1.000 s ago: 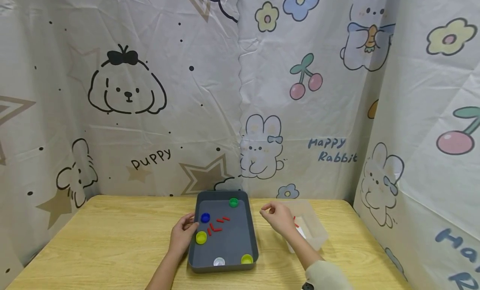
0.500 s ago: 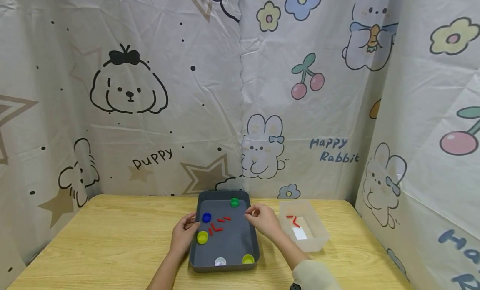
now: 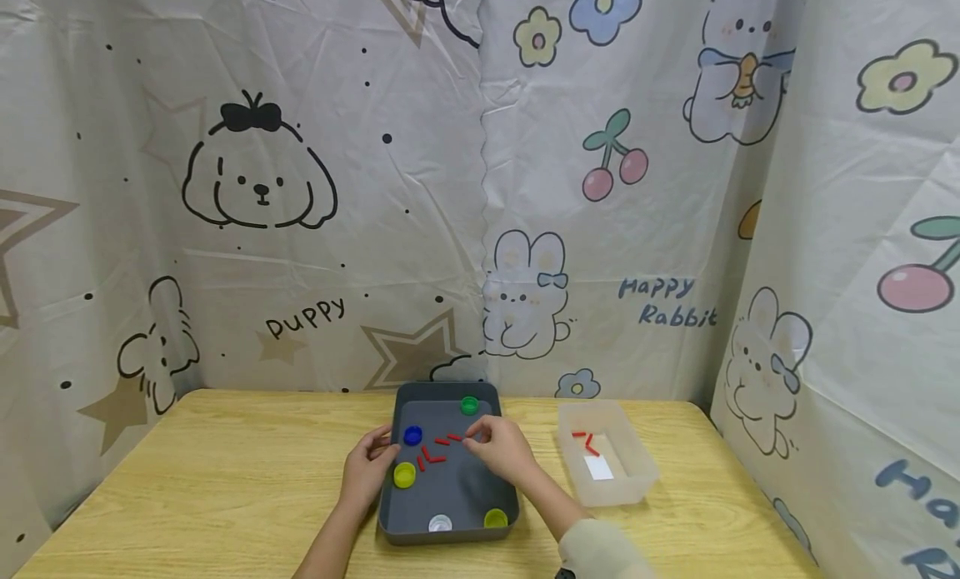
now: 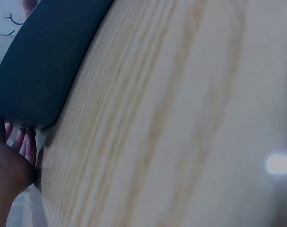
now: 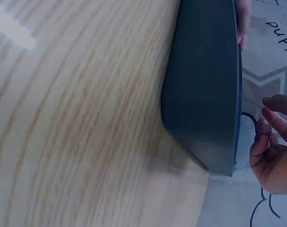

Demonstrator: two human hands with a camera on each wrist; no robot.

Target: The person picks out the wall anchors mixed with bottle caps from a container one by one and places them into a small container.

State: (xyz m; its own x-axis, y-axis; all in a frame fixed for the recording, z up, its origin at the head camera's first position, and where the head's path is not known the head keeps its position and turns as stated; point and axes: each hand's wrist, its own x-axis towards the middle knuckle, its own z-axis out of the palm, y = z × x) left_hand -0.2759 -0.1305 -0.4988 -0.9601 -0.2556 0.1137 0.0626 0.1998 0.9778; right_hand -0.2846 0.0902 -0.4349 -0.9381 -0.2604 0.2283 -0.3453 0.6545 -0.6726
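The grey tray (image 3: 453,500) lies on the wooden table. My left hand (image 3: 369,466) grips its left wall, thumb at the rim; in the left wrist view its fingers reach behind the tray's end. My right hand (image 3: 504,450) is over the tray's right side, its fingertips close by the end of a short red stick (image 3: 455,436). In the right wrist view, its thumb and index finger are slightly apart, nothing visible between them. Several other red sticks (image 3: 437,459) lie mid-tray. Small round cups stand around them: blue (image 3: 412,435), green (image 3: 469,406), yellow (image 3: 405,476), clear (image 3: 440,523), another yellow (image 3: 496,518).
To the right of the tray stands a translucent plastic box (image 3: 637,477) with red sticks (image 3: 589,442) and a white rectangular piece (image 3: 598,467) inside. A patterned curtain (image 3: 420,254) hangs behind the wooden table (image 3: 247,479).
My right hand has moved left from beside the plastic box, across the tray's right rim, to above the red sticks. The left hand keeps its grip on the tray.
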